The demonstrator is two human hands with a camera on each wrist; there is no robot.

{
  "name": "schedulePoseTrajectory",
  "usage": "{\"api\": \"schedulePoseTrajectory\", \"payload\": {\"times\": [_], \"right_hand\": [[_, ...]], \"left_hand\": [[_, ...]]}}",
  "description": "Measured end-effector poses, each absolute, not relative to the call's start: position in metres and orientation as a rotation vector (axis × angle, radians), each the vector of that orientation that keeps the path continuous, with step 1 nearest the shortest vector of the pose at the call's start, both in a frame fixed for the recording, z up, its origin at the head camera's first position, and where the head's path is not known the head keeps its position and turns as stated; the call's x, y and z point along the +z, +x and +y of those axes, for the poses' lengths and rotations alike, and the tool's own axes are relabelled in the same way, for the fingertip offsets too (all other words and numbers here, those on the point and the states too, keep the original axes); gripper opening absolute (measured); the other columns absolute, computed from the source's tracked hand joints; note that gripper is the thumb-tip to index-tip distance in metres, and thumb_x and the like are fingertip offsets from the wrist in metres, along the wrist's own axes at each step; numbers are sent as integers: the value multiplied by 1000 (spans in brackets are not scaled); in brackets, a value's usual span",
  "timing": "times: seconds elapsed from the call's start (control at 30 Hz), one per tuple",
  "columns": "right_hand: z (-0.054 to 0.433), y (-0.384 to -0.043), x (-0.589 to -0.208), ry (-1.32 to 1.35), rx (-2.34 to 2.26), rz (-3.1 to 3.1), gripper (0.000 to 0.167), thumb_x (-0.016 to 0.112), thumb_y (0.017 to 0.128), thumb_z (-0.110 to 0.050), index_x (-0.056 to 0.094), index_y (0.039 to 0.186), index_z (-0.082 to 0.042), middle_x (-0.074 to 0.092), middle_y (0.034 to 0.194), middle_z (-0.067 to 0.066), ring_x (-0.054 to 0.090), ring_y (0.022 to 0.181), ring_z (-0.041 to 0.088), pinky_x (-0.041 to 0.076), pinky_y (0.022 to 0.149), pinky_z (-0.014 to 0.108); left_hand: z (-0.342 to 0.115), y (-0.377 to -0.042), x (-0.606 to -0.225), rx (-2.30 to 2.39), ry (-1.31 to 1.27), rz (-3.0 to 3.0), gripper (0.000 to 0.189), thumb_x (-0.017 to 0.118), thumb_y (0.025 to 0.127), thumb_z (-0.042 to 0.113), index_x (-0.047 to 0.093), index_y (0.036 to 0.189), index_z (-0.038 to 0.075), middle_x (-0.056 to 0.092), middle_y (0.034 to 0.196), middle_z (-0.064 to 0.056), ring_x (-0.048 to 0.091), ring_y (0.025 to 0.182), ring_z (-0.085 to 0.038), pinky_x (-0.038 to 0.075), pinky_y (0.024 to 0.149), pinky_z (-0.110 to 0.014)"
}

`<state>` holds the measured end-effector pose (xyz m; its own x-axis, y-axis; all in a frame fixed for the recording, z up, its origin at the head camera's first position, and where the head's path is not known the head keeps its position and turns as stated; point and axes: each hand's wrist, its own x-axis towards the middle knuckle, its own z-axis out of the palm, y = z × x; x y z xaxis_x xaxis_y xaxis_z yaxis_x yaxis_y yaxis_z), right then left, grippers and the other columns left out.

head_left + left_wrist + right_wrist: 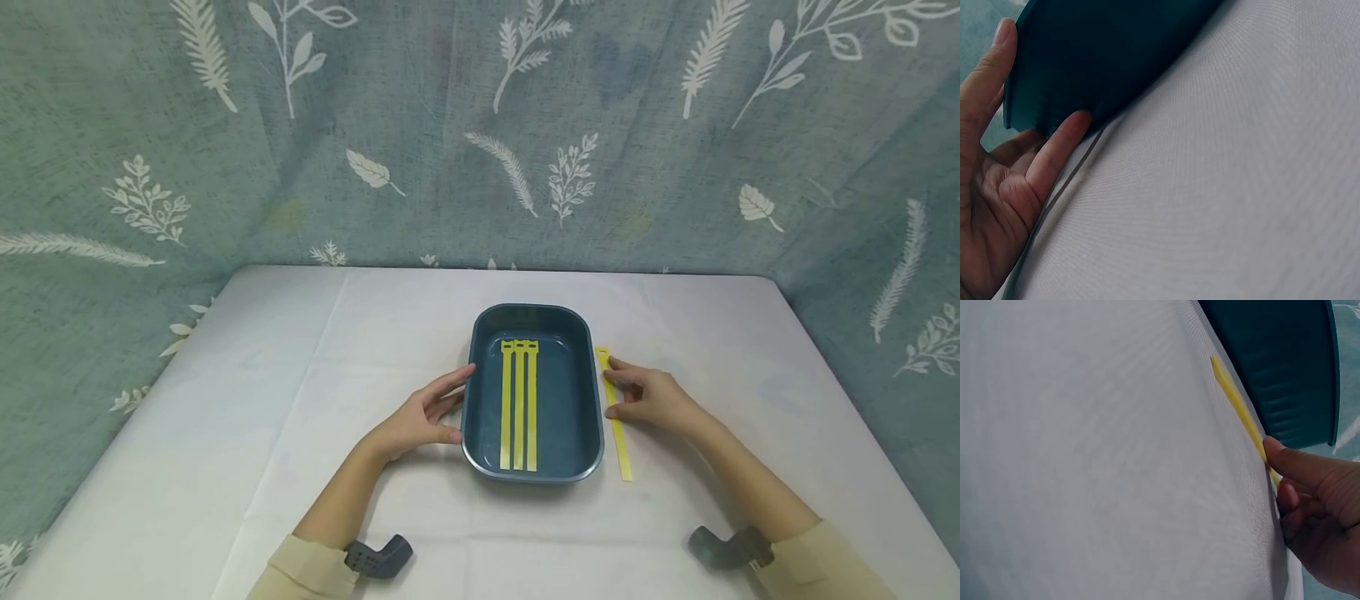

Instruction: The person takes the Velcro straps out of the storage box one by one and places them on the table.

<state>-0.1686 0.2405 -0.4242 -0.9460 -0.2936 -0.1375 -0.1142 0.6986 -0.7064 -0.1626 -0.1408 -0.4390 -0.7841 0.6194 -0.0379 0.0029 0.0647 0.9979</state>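
Note:
A dark teal tray (570,400) with rounded corners stands on the table. Three yellow cable straps (519,408) with slotted heads lie side by side inside it, lengthwise. My left hand (422,417) is at the tray's left side, fingers spread and fairly straight, fingertips against its wall; the left wrist view shows a finger touching the tray's outer side (1110,56). To the right of the tray, my right hand (654,402) pinches another yellow cable strap (622,450) by its upper part between thumb and curled fingers. In the right wrist view, the strap (1235,397) runs beyond the thumb.
A white cloth covers the table (360,333). Behind it and at both sides hangs a green-grey curtain (420,108) with white leaf prints. Dark curved devices (379,557) sit on both wrists, at the beige sleeves (307,571).

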Motion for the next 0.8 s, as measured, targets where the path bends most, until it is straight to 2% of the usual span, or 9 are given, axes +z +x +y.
{"api": "schedulePoseTrajectory", "payload": {"times": [0.27, 0.37, 0.53, 0.8], "right_hand": [[249, -168, -425, -376, -1030, 2706, 70, 83, 71, -24, 55, 132, -4, 40, 146, 19, 50, 75, 17, 44, 60, 19], [253, -167, -425, -385, -1008, 2756, 71, 85, 68, -27, 57, 130, -5, 48, 134, 20, 49, 79, 18, 45, 62, 20], [254, -167, -424, -392, -1004, 2758, 69, 86, 66, -30, 61, 126, -8, 52, 108, 12, 47, 81, 19, 44, 62, 21], [251, -169, -425, -413, -969, 2744, 64, 86, 67, -27, 63, 124, -7, 50, 101, 8, 44, 82, 19, 41, 63, 22]], "left_hand": [[-142, -163, -440, 1766, 625, 1888, 93, 83, 72, 23, 31, 149, 24, 22, 157, 2, 23, 143, -29, 25, 113, -37], [-142, -163, -440, 1767, 626, 1888, 93, 84, 71, 23, 31, 148, 25, 21, 157, 1, 23, 143, -29, 25, 113, -36], [-142, -163, -441, 1775, 638, 1884, 93, 84, 71, 21, 31, 148, 24, 21, 157, -1, 23, 142, -30, 26, 112, -34], [-141, -164, -442, 1778, 633, 1876, 94, 84, 71, 25, 31, 148, 24, 21, 157, -1, 23, 143, -30, 26, 112, -34]]}}
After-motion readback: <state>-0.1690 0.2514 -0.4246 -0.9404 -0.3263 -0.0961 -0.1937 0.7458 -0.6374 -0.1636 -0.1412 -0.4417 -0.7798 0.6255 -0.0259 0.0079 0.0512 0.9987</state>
